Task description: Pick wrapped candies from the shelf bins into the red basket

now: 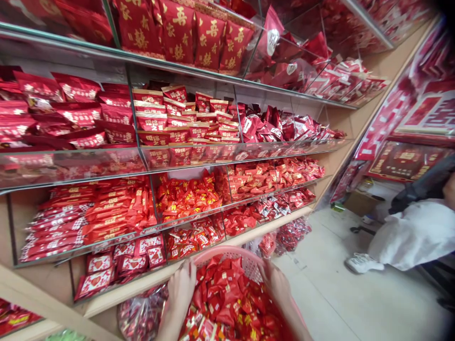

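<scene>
A pink plastic basket (222, 251) full of small red candy packets (223, 289) is at the bottom middle of the view, in front of the lowest shelf. My left hand (182, 280) is closed on the basket's left rim, and my right hand (275, 278) is closed on its right rim. Both forearms run down along the basket's sides. The packets are heaped inside, mostly plain red, some with yellow marks and, nearest me, some with white. The basket's base is out of sight.
Glass-fronted shelves (199, 158) hold red packets sorted by dividers. Clear bags of packets (140, 315) lie below, left of the basket, with more bags (289, 237) at right. A person in white clothing (412, 234) sits on the right. Pale floor tiles (320, 284) lie between.
</scene>
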Demonstrator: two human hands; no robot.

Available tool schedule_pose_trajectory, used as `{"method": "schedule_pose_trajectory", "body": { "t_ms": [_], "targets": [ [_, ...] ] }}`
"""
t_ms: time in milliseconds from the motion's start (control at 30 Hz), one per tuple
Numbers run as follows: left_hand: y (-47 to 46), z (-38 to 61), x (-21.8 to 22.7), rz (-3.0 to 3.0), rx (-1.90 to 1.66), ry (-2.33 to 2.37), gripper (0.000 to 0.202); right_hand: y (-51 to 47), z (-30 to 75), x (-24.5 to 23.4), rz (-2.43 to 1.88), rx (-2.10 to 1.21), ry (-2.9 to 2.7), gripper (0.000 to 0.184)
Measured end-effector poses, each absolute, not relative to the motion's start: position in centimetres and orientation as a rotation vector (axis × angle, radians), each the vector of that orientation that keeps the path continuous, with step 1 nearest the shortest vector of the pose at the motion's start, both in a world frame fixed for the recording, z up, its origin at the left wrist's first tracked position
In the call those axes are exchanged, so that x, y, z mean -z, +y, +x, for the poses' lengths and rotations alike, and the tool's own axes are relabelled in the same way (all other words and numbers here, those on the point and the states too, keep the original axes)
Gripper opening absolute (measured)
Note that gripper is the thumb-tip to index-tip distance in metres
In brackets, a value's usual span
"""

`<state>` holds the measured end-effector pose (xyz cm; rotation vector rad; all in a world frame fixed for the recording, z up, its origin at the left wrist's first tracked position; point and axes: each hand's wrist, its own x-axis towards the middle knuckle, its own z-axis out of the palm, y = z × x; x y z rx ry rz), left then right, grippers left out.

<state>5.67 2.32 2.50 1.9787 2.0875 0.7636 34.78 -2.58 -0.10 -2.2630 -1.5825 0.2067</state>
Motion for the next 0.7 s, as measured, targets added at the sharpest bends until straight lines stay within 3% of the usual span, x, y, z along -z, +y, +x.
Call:
{"method": "schedule_pose_trajectory", "body": {
  "t_ms": [300,467,700],
  "targets": [
    [2.7,5.3,-2.3,2.131,-0.633,1.992,0.037,-0.3,35.8,0.2,-1.998,-0.454,-1.398,0.043],
    [2.5,5.7,-2.3,2.168,-0.625,1.992,0.038,5.1,35.1,-3.5,-1.794,-0.295,-1.519,0.04],
    [2.4,5.8,-2.3,2.198,-0.633,2.011,0.038,10.5,32.5,-6.0,-2.281,-0.082,-1.72,0.033]
  ]
}}
